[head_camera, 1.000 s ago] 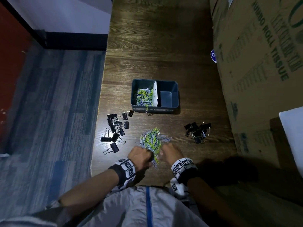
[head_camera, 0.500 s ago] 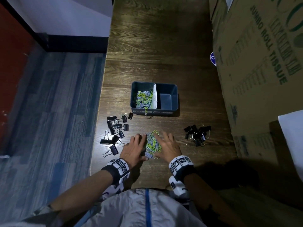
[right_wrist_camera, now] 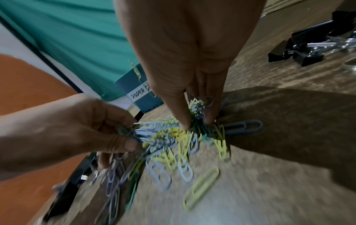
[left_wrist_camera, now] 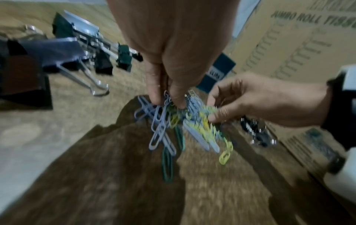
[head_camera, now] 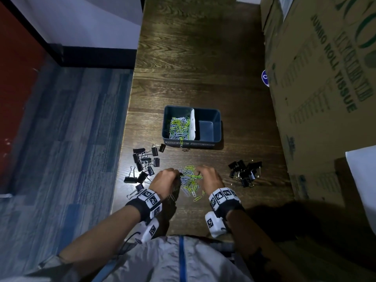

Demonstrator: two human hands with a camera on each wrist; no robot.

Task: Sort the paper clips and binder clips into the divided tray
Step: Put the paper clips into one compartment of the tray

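Note:
A bunch of yellow, blue and green paper clips [head_camera: 190, 178] hangs between my two hands just above the wooden table. My left hand [head_camera: 165, 178] pinches its left side [left_wrist_camera: 163, 103]. My right hand [head_camera: 208, 177] pinches its right side [right_wrist_camera: 196, 115]. Loose paper clips [head_camera: 196, 197] lie under the bunch. The blue divided tray [head_camera: 218, 127] stands beyond the hands, its left compartment holding paper clips [head_camera: 180, 127], its right compartment bare. Black binder clips lie in a left pile [head_camera: 144, 165] and a right pile [head_camera: 245, 173].
Large cardboard boxes [head_camera: 321, 78] stand along the table's right side. The table's left edge [head_camera: 124, 151] drops to a blue carpeted floor. A white sheet [head_camera: 364, 176] sits at the right edge of the head view.
Both hands went from flat around the paper clip pile to curled, pinching a bunch of clips and lifting it slightly off the table. Several clips dangle or stay below.

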